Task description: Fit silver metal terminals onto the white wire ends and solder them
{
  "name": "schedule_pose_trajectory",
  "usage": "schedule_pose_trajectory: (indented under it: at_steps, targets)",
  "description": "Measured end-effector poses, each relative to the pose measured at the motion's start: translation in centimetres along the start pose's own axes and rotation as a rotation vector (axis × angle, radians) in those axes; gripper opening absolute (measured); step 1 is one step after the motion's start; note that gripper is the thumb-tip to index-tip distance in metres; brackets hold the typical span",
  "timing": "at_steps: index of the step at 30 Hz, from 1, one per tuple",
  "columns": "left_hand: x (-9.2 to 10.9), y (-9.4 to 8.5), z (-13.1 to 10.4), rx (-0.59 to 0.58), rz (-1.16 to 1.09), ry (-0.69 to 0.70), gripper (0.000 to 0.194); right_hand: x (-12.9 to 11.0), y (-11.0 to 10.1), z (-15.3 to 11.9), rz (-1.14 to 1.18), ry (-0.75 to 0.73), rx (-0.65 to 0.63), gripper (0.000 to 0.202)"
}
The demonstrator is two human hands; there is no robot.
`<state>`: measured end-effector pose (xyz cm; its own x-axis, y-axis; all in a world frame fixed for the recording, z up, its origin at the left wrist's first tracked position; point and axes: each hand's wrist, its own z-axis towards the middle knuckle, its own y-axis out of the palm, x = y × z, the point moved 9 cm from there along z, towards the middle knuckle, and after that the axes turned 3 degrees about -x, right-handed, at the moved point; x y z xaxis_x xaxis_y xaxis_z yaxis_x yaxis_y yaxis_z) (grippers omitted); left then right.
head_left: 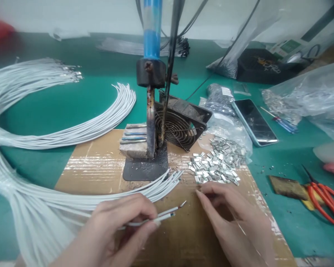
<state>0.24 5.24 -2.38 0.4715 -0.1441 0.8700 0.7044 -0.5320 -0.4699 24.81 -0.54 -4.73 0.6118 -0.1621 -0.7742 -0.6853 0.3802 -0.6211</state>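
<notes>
My left hand pinches a pair of white cables whose stripped ends point right, showing coloured cores. Beyond it lies a bundle of white cables with cut ends. My right hand is closed, thumb and forefinger tips together, with a thin solder wire running across it. Whether anything else sits between those fingertips cannot be made out. Just past them is a pile of small metal connector shells. Above both hands stands an upright soldering iron with a blue handle.
A cardboard sheet covers the green table. A small fan leans behind the iron. Further right are a phone, a screwdriver, orange-handled scissors and plastic bags. Another cable coil lies left.
</notes>
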Motion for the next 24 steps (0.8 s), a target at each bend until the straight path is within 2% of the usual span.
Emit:
schedule_pose_trajectory:
  at_steps: [2,4,7,12,17,21,24]
  targets:
    - [-1.2,1.6,0.3,-0.107,-0.131,-0.15,0.03,0.1,-0.2,-0.1,0.041,0.02,0.007,0.012]
    - [-2.6,2.6,0.2,-0.141,-0.311,-0.315,0.039,0.2,-0.4,0.0,0.081,0.031,0.012,0.014]
    - [-3.2,4.0,0.0,-0.195,-0.48,-0.429,0.045,-0.1,-0.6,0.1,0.12,0.047,0.033,0.013]
    - [-2.8,4.7,0.3,-0.189,-0.581,-0.465,0.053,-1.1,-0.4,0.5,0.273,0.106,0.064,0.007]
    - [-2.9,3.8,0.6,-0.009,-0.751,-0.478,0.067,-2.4,-0.1,1.1,0.357,0.048,0.022,0.014]
    - [-2.7,3.3,0.7,0.053,-0.71,-0.44,0.052,-2.7,1.1,0.6,0.51,0.12,-0.051,0.014]
    - [-2.3,3.4,0.8,0.022,-0.689,-0.384,0.042,-3.2,2.4,-0.1,0.625,0.214,-0.081,0.017]
